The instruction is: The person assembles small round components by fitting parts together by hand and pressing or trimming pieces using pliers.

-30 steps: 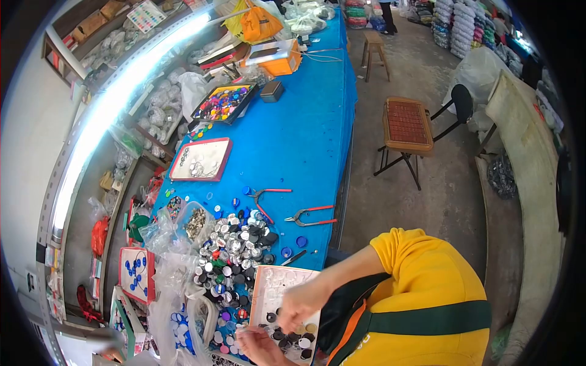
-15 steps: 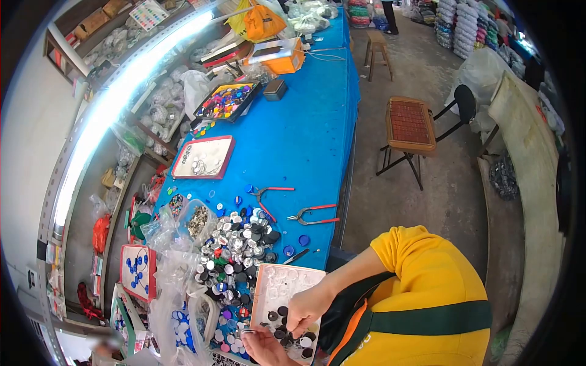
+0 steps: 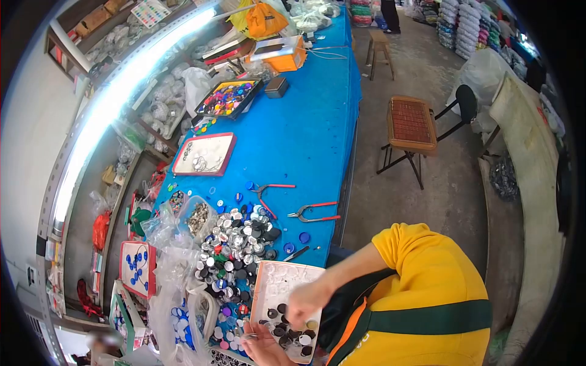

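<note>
My left hand (image 3: 264, 345) is palm up by the near edge of a shallow white tray (image 3: 256, 305). Its thumb and fingers pinch a small round piece (image 3: 250, 335), seen edge-on. My right hand (image 3: 305, 305) hovers over the tray, fingers curled together and smeared by motion; anything inside them is hidden. Black and white round caps (image 3: 281, 331) lie in the tray below it, with clear round pieces (image 3: 284, 277) at the far end. Left of the tray spreads a heap of silver, black and white caps (image 3: 238, 238).
Red-handled pliers (image 3: 314, 211) and a second pair (image 3: 268, 198) lie on the blue table cover (image 3: 287, 128). A dark slim tool (image 3: 296, 254) lies near the tray. Plastic bags (image 3: 174, 280) crowd the left. A folding chair (image 3: 412, 122) and a wooden stool (image 3: 379, 52) stand in the aisle.
My right hand has shifted slightly up and left and is now blurred. My left hand stays by the tray, its fingers a little lower. A person in the background has moved slightly.
</note>
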`<state>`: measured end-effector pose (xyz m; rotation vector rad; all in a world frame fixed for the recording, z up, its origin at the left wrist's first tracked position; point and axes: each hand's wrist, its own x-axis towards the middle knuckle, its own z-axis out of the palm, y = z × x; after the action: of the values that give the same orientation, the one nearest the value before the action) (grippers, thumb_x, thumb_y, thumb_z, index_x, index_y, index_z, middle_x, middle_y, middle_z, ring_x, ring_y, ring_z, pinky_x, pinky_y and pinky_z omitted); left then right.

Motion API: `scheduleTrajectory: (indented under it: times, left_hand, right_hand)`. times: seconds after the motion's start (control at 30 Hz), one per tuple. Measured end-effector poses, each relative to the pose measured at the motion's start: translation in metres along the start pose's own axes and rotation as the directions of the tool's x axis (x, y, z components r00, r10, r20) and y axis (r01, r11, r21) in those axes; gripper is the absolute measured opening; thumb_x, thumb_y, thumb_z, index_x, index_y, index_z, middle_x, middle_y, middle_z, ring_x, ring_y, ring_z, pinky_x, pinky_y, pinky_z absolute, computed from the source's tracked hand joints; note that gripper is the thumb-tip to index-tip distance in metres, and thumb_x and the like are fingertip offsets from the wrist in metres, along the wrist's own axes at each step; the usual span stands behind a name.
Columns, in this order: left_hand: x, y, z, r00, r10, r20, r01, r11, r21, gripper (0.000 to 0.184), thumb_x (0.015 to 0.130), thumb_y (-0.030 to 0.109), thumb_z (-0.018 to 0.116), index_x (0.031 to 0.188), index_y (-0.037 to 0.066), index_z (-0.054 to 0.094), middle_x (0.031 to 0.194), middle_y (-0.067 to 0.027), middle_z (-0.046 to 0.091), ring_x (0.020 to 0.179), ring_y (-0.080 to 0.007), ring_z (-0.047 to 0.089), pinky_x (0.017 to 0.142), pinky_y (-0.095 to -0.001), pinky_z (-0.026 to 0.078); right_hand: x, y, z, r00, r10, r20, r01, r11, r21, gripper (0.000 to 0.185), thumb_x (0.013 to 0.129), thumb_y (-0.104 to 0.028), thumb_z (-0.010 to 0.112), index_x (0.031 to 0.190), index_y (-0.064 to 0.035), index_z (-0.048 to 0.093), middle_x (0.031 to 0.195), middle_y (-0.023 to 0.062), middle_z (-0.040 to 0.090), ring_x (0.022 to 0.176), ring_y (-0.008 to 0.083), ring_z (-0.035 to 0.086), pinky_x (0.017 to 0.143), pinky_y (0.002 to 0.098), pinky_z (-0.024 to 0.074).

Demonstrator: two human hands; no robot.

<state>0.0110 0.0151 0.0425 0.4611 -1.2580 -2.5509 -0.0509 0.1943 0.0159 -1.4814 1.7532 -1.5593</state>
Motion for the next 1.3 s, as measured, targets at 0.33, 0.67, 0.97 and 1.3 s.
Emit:
scheduleTrajectory:
  times: [0.33,0.67,0.97,1.3]
  left_hand:
    - [-0.042,-0.017,0.012,0.726,-0.144,0.672,-0.367,0.746,0.556,0.025,0.076,-0.014,0.05,0.097,-0.002,0.048,0.08,-0.0162,0.064,0.062,-0.0139,0.057,0.058,-0.0238,0.048]
    - [0.002,-0.007,-0.03,0.989,0.005,0.145,-0.026,0.989,0.144,0.01,0.088,0.001,0.049,0.098,0.004,0.047,0.082,-0.0079,0.057,0.071,-0.0142,0.056,0.064,-0.0236,0.048]
    - [-0.029,-0.018,-0.012,0.763,-0.256,0.593,-0.261,0.718,0.646,0.007,0.083,-0.007,0.052,0.083,-0.002,0.056,0.081,-0.014,0.066,0.072,-0.0176,0.062,0.064,-0.0244,0.05]
    - [-0.014,-0.022,-0.038,0.91,-0.028,0.414,-0.081,0.967,0.243,0.02,0.084,-0.003,0.053,0.102,0.002,0.049,0.081,-0.0065,0.058,0.074,-0.0152,0.06,0.07,-0.0271,0.051]
  right_hand:
    - [0.035,0.0,-0.003,0.984,-0.159,-0.076,0.158,0.987,-0.014,0.027,0.087,-0.02,0.057,0.07,0.0006,0.053,0.061,0.0124,0.049,0.056,0.0234,0.05,0.052,0.0345,0.0362]
    - [0.004,-0.005,-0.009,0.993,-0.088,-0.077,0.098,0.986,0.132,0.019,0.088,-0.018,0.056,0.081,-0.0013,0.062,0.07,0.0088,0.06,0.067,0.0207,0.058,0.061,0.0305,0.0436]
    - [0.025,-0.001,-0.021,0.966,-0.166,-0.199,0.163,0.986,-0.032,0.027,0.085,-0.019,0.06,0.069,0.001,0.052,0.063,0.0126,0.052,0.062,0.0221,0.055,0.056,0.0362,0.0391]
    - [0.009,-0.022,-0.032,0.977,-0.114,-0.18,0.131,0.988,0.084,0.026,0.09,-0.019,0.054,0.075,0.0018,0.059,0.067,0.01,0.058,0.06,0.0199,0.056,0.057,0.032,0.0408]
